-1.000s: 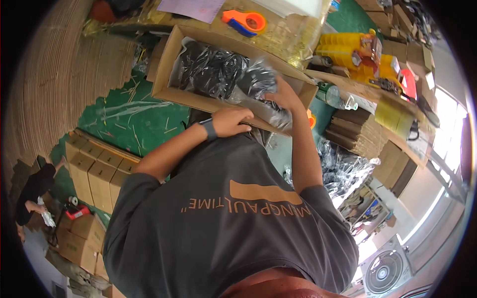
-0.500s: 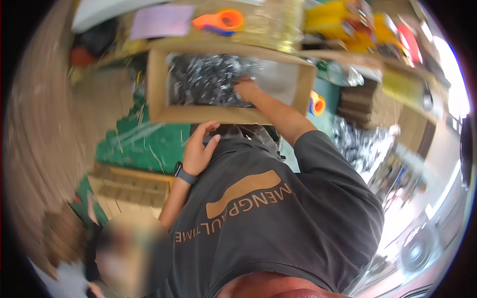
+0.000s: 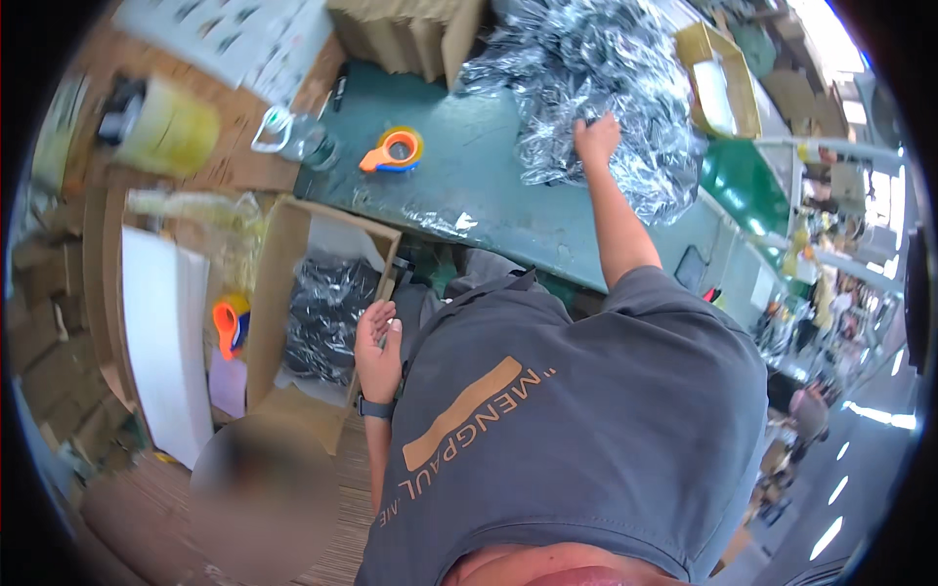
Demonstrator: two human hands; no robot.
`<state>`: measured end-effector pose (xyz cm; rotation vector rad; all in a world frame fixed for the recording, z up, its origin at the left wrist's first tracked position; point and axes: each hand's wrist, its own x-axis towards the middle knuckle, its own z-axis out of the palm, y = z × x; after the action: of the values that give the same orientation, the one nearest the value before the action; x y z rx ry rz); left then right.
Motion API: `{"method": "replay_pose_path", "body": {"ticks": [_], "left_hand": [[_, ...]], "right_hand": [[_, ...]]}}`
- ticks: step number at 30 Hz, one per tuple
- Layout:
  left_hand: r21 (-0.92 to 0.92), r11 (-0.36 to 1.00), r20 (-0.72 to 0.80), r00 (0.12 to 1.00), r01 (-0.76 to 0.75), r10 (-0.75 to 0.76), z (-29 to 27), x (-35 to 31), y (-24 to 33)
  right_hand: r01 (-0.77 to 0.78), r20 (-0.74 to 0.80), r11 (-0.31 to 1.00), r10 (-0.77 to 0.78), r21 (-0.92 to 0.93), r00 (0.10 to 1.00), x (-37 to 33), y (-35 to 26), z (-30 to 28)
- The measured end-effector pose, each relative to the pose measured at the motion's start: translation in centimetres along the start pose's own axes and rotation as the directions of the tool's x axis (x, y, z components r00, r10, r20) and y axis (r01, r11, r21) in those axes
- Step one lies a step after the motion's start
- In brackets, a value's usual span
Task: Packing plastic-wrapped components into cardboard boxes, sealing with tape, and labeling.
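My right hand [image 3: 598,140] reaches onto a large pile of dark items in shiny clear plastic bags [image 3: 625,68] on the green table. Its thumb and fingers are apart, bent toward the bags, and nothing lifted shows in them. My left hand [image 3: 379,344], with a watch on its wrist, is by the near side of a cardboard box [image 3: 278,234]. Its fingers are loosely bent, the thumb stands off, and it holds nothing. Inside the box lie more dark plastic-bagged items [image 3: 332,317] on a whitish liner.
Orange tape dispensers [image 3: 399,148] [image 3: 231,324] lie on the table and beyond the box. A plastic bottle [image 3: 308,142], stacked cardboard [image 3: 401,34], a yellow bin [image 3: 718,78] and a phone [image 3: 692,266] are around. A person's blurred head [image 3: 264,498] is at lower left.
My view has turned right, so the box now appears at left. My right hand has left the box's contents for the bagged pile, empty as far as visible. My left hand stays by the box.
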<state>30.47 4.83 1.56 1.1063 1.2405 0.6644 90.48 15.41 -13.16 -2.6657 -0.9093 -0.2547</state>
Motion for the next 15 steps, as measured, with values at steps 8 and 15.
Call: {"method": "replay_pose_path", "body": {"ticks": [8, 15], "left_hand": [[0.166, 0.986, 0.275, 0.96, -0.002, -0.044, 14.7, 9.0, 6.1], [0.622, 0.676, 0.467, 0.88, -0.394, 0.083, 25.4, 16.8, 9.8]], "right_hand": [[-0.356, 0.235, 0.904, 0.302, 0.238, 0.924, 2.7, 2.3, 1.9], [-0.063, 0.475, 0.994, 0.015, 0.086, 0.88, 2.2, 5.5, -9.5]]}}
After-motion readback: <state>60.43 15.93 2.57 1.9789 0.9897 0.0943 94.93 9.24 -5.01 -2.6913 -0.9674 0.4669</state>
